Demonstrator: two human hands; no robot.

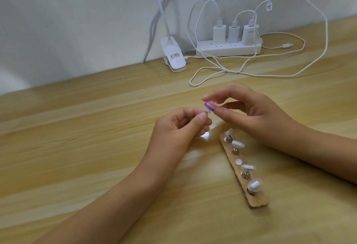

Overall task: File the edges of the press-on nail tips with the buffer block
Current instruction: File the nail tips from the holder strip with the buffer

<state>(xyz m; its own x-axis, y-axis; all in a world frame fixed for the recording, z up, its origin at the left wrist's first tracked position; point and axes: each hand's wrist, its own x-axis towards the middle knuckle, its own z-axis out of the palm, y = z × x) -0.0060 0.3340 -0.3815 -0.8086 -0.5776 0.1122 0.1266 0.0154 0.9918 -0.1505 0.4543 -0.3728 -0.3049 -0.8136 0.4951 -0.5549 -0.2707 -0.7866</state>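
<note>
My left hand (182, 126) pinches a small nail tip on its metal stand (265, 111) between thumb and forefinger; most of the tip is hidden by the fingers. My right hand (251, 112) pinches a small pink and purple buffer block (269, 106) between thumb and forefinger, and the block's end touches the nail tip. Both hands hover above the wooden table (96, 137). A wooden holder strip (257, 201) lies at the right under my right wrist, with several white nail tips (238, 144) standing on metal studs.
A white power strip (228, 49) with three chargers and looping white cables (212, 70) lies at the back against the wall. A white clip lamp base (173, 56) is clamped left of it.
</note>
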